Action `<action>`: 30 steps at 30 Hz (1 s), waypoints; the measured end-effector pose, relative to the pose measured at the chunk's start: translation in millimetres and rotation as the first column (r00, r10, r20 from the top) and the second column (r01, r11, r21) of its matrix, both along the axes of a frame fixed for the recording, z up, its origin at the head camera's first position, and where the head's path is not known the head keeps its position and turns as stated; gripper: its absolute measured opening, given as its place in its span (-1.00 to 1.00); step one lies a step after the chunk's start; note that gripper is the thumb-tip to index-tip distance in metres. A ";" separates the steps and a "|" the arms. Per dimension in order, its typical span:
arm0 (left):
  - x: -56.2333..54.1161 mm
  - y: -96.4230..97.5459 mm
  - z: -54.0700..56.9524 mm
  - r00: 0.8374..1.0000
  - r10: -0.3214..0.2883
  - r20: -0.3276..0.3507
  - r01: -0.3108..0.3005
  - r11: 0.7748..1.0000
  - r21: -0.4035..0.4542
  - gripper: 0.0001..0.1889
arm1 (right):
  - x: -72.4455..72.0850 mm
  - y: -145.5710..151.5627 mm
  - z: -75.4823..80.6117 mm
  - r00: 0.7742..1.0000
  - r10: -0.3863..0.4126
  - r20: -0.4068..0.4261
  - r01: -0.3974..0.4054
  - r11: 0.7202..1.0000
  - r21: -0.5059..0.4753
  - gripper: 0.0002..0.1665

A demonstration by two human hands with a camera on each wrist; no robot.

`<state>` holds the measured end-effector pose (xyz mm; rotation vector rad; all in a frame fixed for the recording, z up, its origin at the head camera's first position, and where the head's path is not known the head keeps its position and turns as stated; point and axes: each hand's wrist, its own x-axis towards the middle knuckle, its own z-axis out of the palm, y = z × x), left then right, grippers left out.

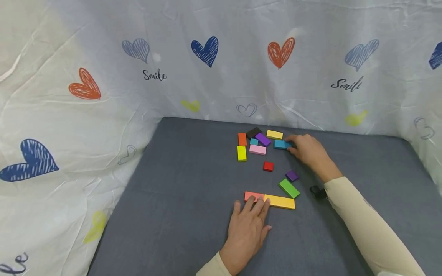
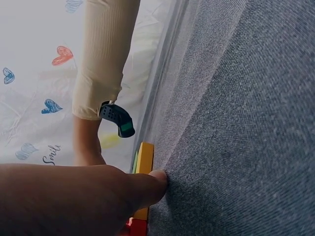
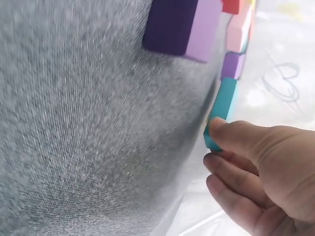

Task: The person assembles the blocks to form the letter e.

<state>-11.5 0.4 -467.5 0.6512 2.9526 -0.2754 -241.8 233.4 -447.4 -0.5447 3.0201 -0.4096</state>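
Note:
My right hand [image 1: 309,153] pinches the right end of a blue block [image 1: 280,144] between thumb and fingers at the far side of the table. The right wrist view shows the thumb on top of this teal-blue block [image 3: 224,101]. Nearer me, my left hand [image 1: 246,232] lies with its fingers spread, fingertips touching a salmon block [image 1: 252,195] and the left end of a long orange-yellow block [image 1: 281,202]. Those two blocks lie end to end in a row. In the left wrist view the thumb [image 2: 155,187] rests beside the orange-yellow block [image 2: 144,158].
A green block [image 1: 289,188] and a purple block [image 1: 291,176] lie right of a red block [image 1: 268,166]. Several others cluster at the back, among them a pink block [image 1: 258,150] and a yellow block [image 1: 241,153]. A white printed curtain [image 1: 241,84] hangs behind the grey table [image 1: 172,191].

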 end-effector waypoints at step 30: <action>1.4 -0.3 -1.9 1.000 -0.001 -0.016 0.001 0.999 0.040 -0.20 | 66.0 -31.2 35.7 1.000 -0.002 -0.012 0.000 0.993 -0.119 -0.52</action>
